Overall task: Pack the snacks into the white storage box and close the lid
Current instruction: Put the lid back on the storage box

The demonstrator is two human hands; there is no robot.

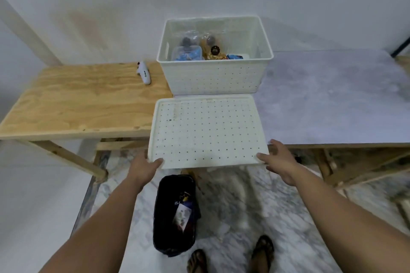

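The white perforated storage box point(213, 77) stands open where the two tables meet, with several snack packets point(199, 51) inside it. Its flat white dotted lid point(207, 131) lies in front of the box and juts out past the table edge. My left hand point(144, 167) grips the lid's near left corner, thumb on top. My right hand point(280, 163) holds the near right corner, thumb on top and fingers underneath.
A white handheld device point(144, 73) lies on the plywood table point(77, 104) to the left. A grey marbled tabletop point(332, 99) spreads to the right. On the floor below the lid stands a dark bin point(175, 213), and my sandalled feet show at the bottom.
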